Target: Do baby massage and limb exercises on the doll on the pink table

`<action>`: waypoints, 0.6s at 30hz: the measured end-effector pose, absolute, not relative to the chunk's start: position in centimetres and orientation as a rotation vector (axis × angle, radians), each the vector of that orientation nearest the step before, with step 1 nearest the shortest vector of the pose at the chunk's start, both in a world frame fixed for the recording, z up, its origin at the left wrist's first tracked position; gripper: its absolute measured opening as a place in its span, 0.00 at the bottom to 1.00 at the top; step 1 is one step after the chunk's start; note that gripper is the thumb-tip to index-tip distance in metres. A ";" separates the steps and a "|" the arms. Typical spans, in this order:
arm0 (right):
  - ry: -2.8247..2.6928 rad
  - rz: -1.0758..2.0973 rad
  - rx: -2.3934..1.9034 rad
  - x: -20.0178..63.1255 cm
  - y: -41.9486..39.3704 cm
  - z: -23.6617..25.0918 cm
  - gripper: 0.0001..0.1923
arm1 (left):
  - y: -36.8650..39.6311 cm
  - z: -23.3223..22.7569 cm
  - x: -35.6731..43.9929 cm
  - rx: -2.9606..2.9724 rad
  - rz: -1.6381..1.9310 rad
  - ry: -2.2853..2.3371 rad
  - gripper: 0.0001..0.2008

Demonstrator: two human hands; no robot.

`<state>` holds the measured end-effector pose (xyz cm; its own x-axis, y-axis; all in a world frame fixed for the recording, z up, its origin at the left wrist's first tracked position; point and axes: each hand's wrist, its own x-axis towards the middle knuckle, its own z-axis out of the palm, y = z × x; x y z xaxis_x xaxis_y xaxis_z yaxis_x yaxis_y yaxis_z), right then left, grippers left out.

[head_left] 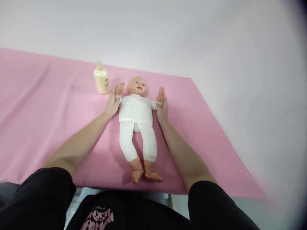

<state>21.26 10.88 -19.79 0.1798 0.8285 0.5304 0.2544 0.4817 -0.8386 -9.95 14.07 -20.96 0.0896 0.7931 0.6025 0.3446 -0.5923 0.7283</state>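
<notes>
Baby doll (136, 110) lies face up on pink cloth (48, 111), head toward far edge, feet near front edge. Your left hand (112, 103) wraps doll's one wrist, right hand (162, 110) wraps other; hands apart, each closed on an arm. Likely light: soft stuffed body, hard slick limbs. Grip wrists or torso. Lotion bottle (101, 78) just beside left hand.

It looked like a childcare training or demonstration room rather than a home. A plain pink cloth (48, 105) covered a table against a bare white wall (168, 32), with only a practice baby doll (136, 115) and a lotion bottle (101, 80) laid out.
</notes>
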 end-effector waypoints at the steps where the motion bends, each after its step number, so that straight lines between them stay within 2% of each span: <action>1: -1.406 0.536 -1.051 21.2 10.9 -19.9 0.30 | 13.9 -20.8 -9.8 2.077 1.440 1.106 0.33; 4: -1.539 0.505 -1.076 21.0 10.8 -20.2 0.21 | 13.5 -20.5 -9.2 2.282 1.244 1.108 0.26; 6: -1.611 0.482 -1.078 20.9 10.7 -20.2 0.18 | 13.4 -20.4 -9.0 2.315 1.195 1.124 0.27; 13: -1.524 0.517 -1.093 20.7 10.6 -20.5 0.23 | 12.9 -19.8 -8.8 2.123 1.357 1.102 0.27; 18: -1.359 0.549 -1.125 21.3 11.0 -20.5 0.27 | 13.3 -20.2 -9.4 1.747 1.581 1.187 0.36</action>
